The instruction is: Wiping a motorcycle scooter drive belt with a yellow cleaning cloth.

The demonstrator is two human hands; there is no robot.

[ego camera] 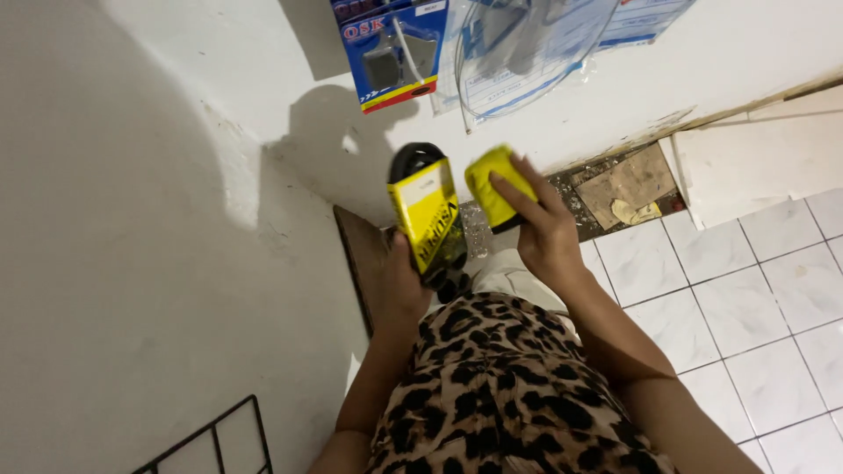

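Observation:
My left hand grips the lower end of a black rubber belt in a yellow cardboard sleeve, held upright in front of a white wall. My right hand holds a second, smaller yellow-sleeved package just to the right of the first, fingers spread over its face. The two packages are close together but apart. A leopard-print garment covers my body below the hands.
A blue blister pack and clear plastic bags hang on the white wall above. White floor tiles lie to the right, with a broken patch of debris. A black wire rack shows at bottom left.

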